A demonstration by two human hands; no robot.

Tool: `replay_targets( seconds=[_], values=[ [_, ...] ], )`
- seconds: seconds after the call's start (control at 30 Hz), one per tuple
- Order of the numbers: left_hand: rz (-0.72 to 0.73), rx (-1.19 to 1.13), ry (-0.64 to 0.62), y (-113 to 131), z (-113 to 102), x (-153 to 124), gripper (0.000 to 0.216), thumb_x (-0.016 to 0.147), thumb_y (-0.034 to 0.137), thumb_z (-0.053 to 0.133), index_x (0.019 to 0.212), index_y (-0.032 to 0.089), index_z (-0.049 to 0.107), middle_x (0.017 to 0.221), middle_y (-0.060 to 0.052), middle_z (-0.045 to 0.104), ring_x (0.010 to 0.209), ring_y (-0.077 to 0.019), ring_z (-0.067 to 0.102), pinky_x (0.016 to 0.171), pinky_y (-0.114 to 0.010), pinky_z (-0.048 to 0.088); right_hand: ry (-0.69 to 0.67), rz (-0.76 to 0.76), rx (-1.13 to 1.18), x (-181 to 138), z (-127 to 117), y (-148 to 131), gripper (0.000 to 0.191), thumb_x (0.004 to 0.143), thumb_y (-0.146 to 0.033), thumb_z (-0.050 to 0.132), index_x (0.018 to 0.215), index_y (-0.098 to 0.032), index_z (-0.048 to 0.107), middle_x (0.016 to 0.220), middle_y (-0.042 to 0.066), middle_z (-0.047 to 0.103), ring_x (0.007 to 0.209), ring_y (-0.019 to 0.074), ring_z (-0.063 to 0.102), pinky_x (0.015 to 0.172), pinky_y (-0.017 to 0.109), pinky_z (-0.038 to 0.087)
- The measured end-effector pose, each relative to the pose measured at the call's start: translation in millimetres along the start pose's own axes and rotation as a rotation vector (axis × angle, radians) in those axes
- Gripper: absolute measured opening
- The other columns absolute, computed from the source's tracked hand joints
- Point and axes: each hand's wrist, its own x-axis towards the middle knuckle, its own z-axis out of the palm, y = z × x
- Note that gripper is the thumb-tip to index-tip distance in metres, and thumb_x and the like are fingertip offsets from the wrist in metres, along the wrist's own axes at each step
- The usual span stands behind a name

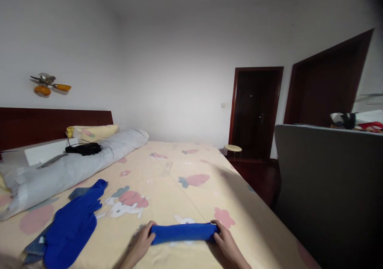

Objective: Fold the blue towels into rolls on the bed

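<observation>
A blue cloth (184,233), folded into a narrow strip, lies low over the patterned bed sheet (167,165) in front of me. My left hand (146,237) grips its left end between thumb and fingers. At the opposite end, my right hand (223,237) pinches the fabric the same way. Both hands keep the strip stretched straight from side to side. Whether the cloth rests fully on the bed I cannot tell. Off to the left, a crumpled blue garment (72,225) lies on the sheet, with greyish-blue fabric showing beneath it.
A rolled grey quilt (98,157) runs along the headboard side, with a black item (85,148) on top and a yellow pillow (95,132) behind. To the right stands a dark grey chair back or panel (326,193). A round stool (232,148) is near the door (254,113).
</observation>
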Motion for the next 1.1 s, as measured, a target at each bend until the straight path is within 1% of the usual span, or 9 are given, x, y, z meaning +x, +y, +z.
replay_targets(
  seconds=[0.1,0.23,0.37,0.43,0.53,0.6,0.67,0.87,1.1],
  values=[
    [-0.075,0.106,0.023,3.8,5.2,6.4,0.032,0.090,0.020,0.037,0.112,0.026,0.058,0.107,-0.001,0.069,0.104,-0.0156,0.062,0.090,-0.025,0.042,0.055,0.036,-0.163,11.4,8.5,12.1,0.053,0.080,-0.029,0.037,0.128,-0.011,0.053,0.129,0.013,0.060,0.118,0.0230,0.056,0.100,0.032,0.042],
    [-0.178,0.348,0.076,4.5,16.1,18.6,0.039,0.091,0.023,0.035,0.123,0.026,0.058,0.123,-0.006,0.064,0.120,-0.0223,0.053,0.100,-0.039,0.038,0.046,0.052,-0.349,24.4,12.6,10.4,0.052,0.081,-0.024,0.036,0.126,-0.010,0.058,0.122,0.017,0.064,0.115,0.0287,0.058,0.099,0.041,0.042],
    [-0.077,0.424,0.076,4.0,27.5,31.9,0.057,0.084,0.008,0.033,0.134,0.026,0.053,0.137,-0.005,0.057,0.128,-0.0190,0.048,0.108,-0.038,0.032,0.074,0.046,-0.424,30.1,18.2,-10.6,0.053,0.082,-0.017,0.030,0.124,-0.013,0.062,0.131,0.018,0.059,0.124,0.0325,0.051,0.106,0.052,0.032],
    [0.037,0.364,0.005,12.3,34.0,36.9,0.069,0.077,0.002,0.033,0.139,0.026,0.050,0.145,-0.001,0.050,0.134,-0.0151,0.043,0.113,-0.033,0.028,-0.003,-0.031,-0.444,30.3,27.5,-27.4,0.054,0.082,-0.018,0.033,0.130,-0.019,0.058,0.140,0.012,0.053,0.133,0.0285,0.044,0.112,0.050,0.025],
    [0.219,0.282,-0.146,36.4,46.2,40.5,0.078,0.072,0.005,0.039,0.147,0.024,0.038,0.154,0.002,0.038,0.142,-0.0144,0.031,0.119,-0.031,0.020,-0.240,-0.178,-0.453,28.6,48.8,-55.9,0.068,0.074,-0.018,0.042,0.142,-0.023,0.044,0.151,0.007,0.040,0.141,0.0248,0.034,0.116,0.049,0.020],
    [0.281,0.280,-0.207,52.4,54.7,41.0,0.081,0.071,0.011,0.044,0.150,0.020,0.030,0.158,0.001,0.028,0.145,-0.0170,0.022,0.121,-0.033,0.014,-0.341,-0.212,-0.455,27.1,62.9,-71.1,0.083,0.066,-0.017,0.045,0.148,-0.020,0.034,0.155,0.007,0.030,0.144,0.0246,0.026,0.117,0.048,0.019],
    [0.289,0.296,-0.225,60.6,61.2,40.8,0.082,0.073,0.019,0.047,0.152,0.017,0.025,0.159,-0.002,0.020,0.147,-0.0204,0.017,0.122,-0.038,0.010,-0.366,-0.211,-0.458,25.7,72.2,-78.1,0.088,0.064,-0.018,0.047,0.149,-0.017,0.029,0.157,0.007,0.025,0.145,0.0248,0.022,0.118,0.047,0.017],
    [0.352,0.338,-0.186,33.8,60.0,38.6,0.071,0.087,0.032,0.047,0.153,0.026,0.020,0.159,0.000,0.022,0.146,-0.0219,0.020,0.120,-0.042,0.013,-0.316,-0.231,-0.439,20.9,62.1,-51.1,0.068,0.084,-0.035,0.042,0.150,-0.020,0.029,0.155,0.006,0.028,0.144,0.0249,0.026,0.119,0.048,0.017],
    [0.374,0.411,-0.105,7.6,41.2,30.3,0.061,0.094,0.036,0.041,0.152,0.029,0.023,0.157,-0.001,0.029,0.144,-0.0203,0.028,0.119,-0.042,0.018,-0.259,-0.197,-0.471,17.6,31.1,-20.3,0.064,0.091,-0.051,0.037,0.149,-0.022,0.032,0.154,0.008,0.033,0.143,0.0276,0.027,0.117,0.053,0.018]
  ],
)
